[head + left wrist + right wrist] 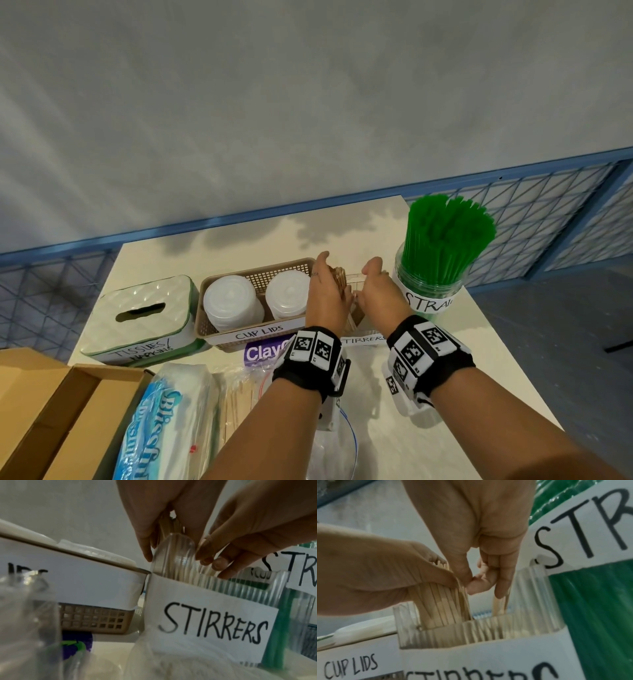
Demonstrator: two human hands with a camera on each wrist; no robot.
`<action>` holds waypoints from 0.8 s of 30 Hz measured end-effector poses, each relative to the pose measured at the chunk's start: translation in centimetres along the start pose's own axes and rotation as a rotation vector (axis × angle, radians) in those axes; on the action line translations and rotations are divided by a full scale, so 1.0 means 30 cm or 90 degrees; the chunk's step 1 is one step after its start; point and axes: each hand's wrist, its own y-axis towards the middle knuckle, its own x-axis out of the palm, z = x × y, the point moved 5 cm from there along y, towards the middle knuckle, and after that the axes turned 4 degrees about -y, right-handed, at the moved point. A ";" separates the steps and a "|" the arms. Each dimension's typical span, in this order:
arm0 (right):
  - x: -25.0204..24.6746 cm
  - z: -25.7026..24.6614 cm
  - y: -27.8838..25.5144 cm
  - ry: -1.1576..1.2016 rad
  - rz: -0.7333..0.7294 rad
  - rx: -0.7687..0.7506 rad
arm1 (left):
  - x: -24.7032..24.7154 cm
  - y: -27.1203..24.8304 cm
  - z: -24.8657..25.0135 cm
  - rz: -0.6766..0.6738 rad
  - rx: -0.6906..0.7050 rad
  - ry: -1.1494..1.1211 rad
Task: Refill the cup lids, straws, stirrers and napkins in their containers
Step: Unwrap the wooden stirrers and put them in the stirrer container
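Note:
A clear ribbed container labelled STIRRERS stands between the cup-lid basket and the straw jar. My left hand grips a thick bundle of wooden stirrers, upright with its lower ends inside the container's left side. Just to its right, my right hand reaches down into the container, its fingers holding a few stirrers on the right side. Green straws fill the jar. Two stacks of white lids sit in the basket.
A white tissue box stands at the left of the cream table. In front lie a napkin pack, a bag of stirrers, a purple-labelled pack and clear plastic. An open cardboard box sits at the near left.

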 end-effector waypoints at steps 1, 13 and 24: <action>0.006 -0.002 -0.005 0.016 -0.002 -0.003 | 0.000 0.002 -0.003 -0.003 -0.003 0.004; 0.063 0.040 -0.018 -0.043 -0.145 0.118 | -0.022 0.027 0.015 0.026 0.053 0.081; 0.065 0.049 0.016 0.159 -0.015 0.140 | 0.009 0.037 -0.006 -0.060 -0.016 0.011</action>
